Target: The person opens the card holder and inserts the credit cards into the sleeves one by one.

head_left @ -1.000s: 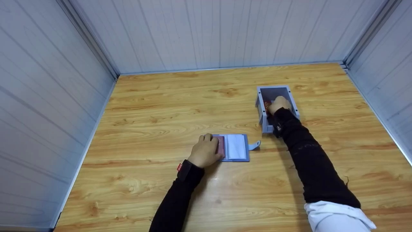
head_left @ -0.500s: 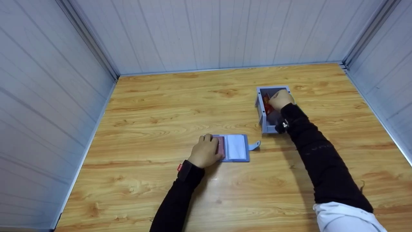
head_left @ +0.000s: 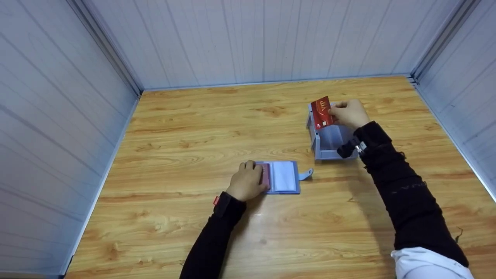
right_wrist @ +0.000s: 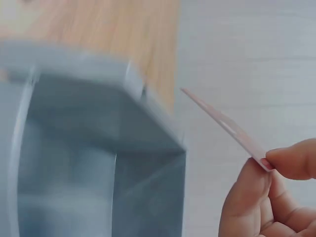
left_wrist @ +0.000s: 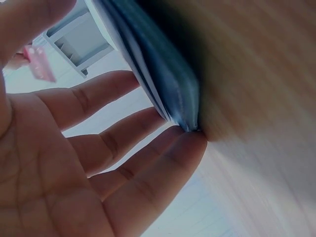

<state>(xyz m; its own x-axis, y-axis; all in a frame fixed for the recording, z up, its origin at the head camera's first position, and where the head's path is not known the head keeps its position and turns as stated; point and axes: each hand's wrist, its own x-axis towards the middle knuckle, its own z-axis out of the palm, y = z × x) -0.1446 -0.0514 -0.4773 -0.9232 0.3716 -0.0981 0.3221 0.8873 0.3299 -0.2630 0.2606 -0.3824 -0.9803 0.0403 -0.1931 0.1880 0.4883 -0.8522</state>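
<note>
An open card holder (head_left: 285, 177) with clear sleeves, a blue cover and a snap strap lies on the table. A burgundy insert shows on its left side. My left hand (head_left: 246, 181) holds that side down, thumb over the insert; in the left wrist view the fingertips (left_wrist: 185, 143) meet the holder's edge. Above the grey box (head_left: 333, 155), my right hand (head_left: 350, 113) pinches a red VIP card (head_left: 322, 112) by one edge. The right wrist view shows the card (right_wrist: 227, 129) tilted and nearly edge-on between thumb and fingers, beside the box's opening.
The box stands right of the card holder on the wood-grain table (head_left: 193, 135), the holder's strap (head_left: 306, 174) pointing towards it. Pale panel walls (head_left: 248, 42) enclose the table at the back and both sides.
My right hand has lifted the red card out of the grey box, moving up and slightly right, and its printed face now shows. My left hand and the card holder have stayed put.
</note>
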